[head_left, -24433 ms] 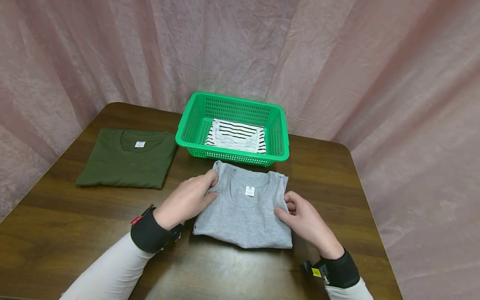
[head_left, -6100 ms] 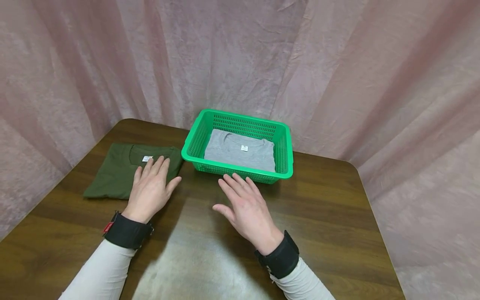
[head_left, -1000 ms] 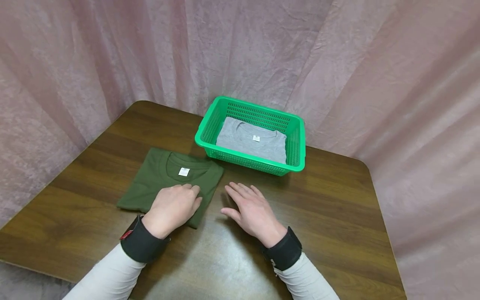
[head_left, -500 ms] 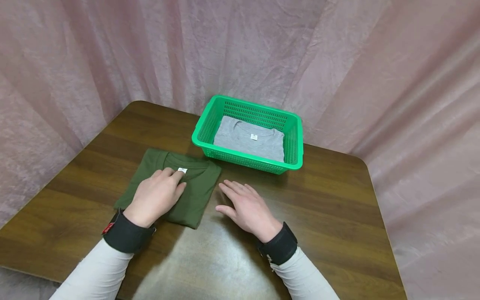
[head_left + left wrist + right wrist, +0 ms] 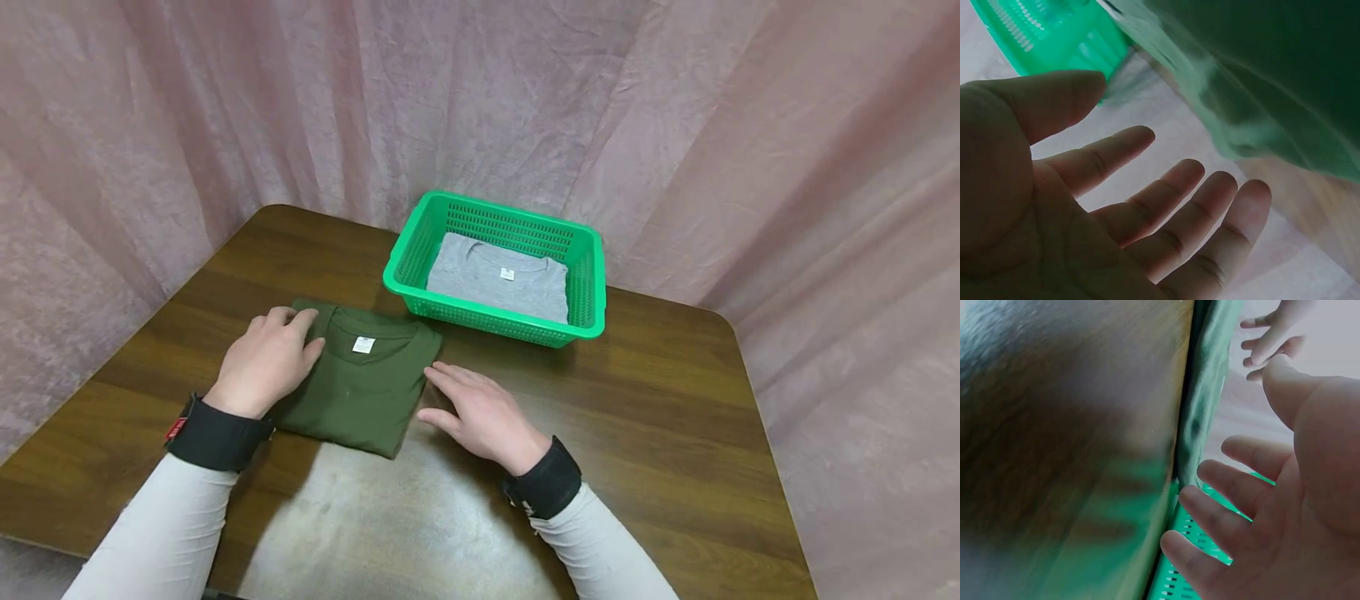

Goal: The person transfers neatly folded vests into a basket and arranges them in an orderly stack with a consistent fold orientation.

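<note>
A folded dark green T-shirt with a white neck label lies on the table, left of centre. My left hand is over its left edge with fingers loosely bent. In the left wrist view, those fingers are spread and relaxed, with nothing between them, and the green cloth is beyond the tips. At the shirt's right edge is my right hand, fingers extended and thumb apart; I cannot tell whether the fingertips touch the cloth. The right wrist view shows its palm facing the shirt's side, holding nothing.
Behind the shirt stands a green plastic basket with slotted walls. A folded grey T-shirt lies inside it, label up. The brown wooden table has rounded back corners, and a pink curtain hangs behind.
The grey T-shirt went from the table into the basket, where a striped one showed before. The green shirt shifted right and nearer. In the last second my left hand slid left across it.
</note>
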A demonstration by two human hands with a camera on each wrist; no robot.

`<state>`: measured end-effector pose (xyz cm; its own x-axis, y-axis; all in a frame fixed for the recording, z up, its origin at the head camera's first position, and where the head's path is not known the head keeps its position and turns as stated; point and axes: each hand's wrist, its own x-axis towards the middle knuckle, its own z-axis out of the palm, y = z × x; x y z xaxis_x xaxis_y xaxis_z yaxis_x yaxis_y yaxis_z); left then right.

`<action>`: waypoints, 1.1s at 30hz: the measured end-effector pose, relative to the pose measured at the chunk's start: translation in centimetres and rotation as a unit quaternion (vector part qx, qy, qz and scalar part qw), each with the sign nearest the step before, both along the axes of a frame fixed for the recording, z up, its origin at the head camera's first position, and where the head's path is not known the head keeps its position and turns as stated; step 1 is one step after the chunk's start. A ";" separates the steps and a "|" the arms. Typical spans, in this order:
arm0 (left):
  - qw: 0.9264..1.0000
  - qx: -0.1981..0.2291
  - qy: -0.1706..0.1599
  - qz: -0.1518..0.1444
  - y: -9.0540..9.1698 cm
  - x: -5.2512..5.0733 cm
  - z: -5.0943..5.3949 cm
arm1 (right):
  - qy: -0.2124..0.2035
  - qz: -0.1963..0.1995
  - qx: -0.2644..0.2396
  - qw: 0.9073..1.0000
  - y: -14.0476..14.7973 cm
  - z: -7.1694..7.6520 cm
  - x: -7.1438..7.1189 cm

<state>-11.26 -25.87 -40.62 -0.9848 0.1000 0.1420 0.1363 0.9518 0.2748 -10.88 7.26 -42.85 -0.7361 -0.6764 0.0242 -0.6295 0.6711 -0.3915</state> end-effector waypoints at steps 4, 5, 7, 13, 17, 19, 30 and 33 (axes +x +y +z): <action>0.999 -0.001 -0.046 0.008 -1.1 -0.6 -0.1 | 0.001 0.002 0.003 1.000 -0.6 -0.1 -0.2; 0.999 -0.002 -0.054 0.009 -1.3 -0.7 -0.2 | 0.001 0.003 0.003 1.000 -0.7 -0.1 -0.2; 0.998 -0.001 -0.067 0.011 -1.5 -0.9 -0.2 | 0.003 0.005 0.005 1.000 -1.0 -0.1 -0.2; 0.997 0.000 -0.082 0.015 -1.9 -0.9 -0.5 | 0.004 0.007 0.013 1.000 -1.9 -0.1 -0.3; 0.996 0.002 -0.089 0.016 -2.1 -1.0 -0.7 | 0.003 0.011 0.026 1.000 -2.3 -0.3 -0.4; 0.996 0.000 -0.090 0.013 -2.3 -1.1 -0.9 | 0.005 0.014 0.032 0.999 -2.5 -0.4 -0.4; 0.995 -0.013 -0.095 -0.008 -2.5 -1.3 -1.3 | 0.022 0.019 0.054 0.998 -2.9 -0.3 -0.4; 0.995 -0.014 -0.093 -0.009 -2.5 -1.3 -1.3 | 0.025 0.020 0.059 0.998 -3.0 -0.1 -0.4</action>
<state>-12.54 -28.39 -41.97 -0.9919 0.1186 -0.0465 0.1018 0.9575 0.2700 -11.28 4.29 -43.00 -0.7082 -0.7057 -0.0209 -0.6739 0.6845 -0.2781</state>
